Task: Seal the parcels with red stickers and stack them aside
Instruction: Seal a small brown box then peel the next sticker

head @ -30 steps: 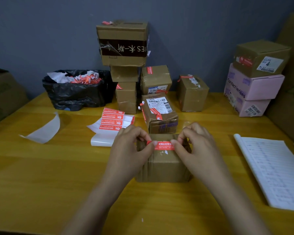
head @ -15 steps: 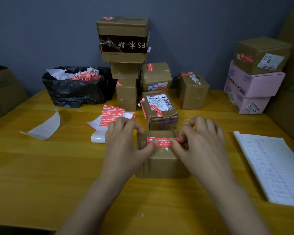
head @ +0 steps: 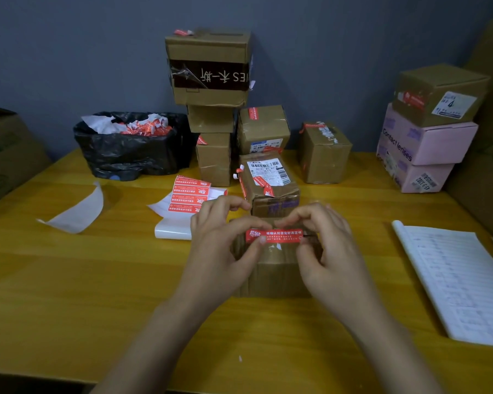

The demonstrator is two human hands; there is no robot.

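Observation:
A small brown parcel [head: 271, 273] sits on the yellow table [head: 83, 294] in front of me. A red sticker [head: 276, 236] lies across its top. My left hand [head: 222, 245] pinches the sticker's left end between thumb and forefinger, and my right hand [head: 328, 245] pinches its right end. Both hands cover the parcel's upper corners. A sheet of red stickers [head: 190, 196] lies on white backing paper just left of the hands. Sealed parcels form a stack [head: 211, 109] at the back centre.
A black bin bag [head: 125, 149] full of sticker scraps stands back left. Loose backing paper [head: 74, 211] lies left. A labelled parcel [head: 268, 183] stands just behind the hands, with another [head: 323, 153] further back. Pink boxes [head: 419, 155] stand back right, an open notebook [head: 456, 280] right.
The sticker has come down from above the parcel onto its top. Both hands have moved with it, still pinching its ends. The parcel has not moved.

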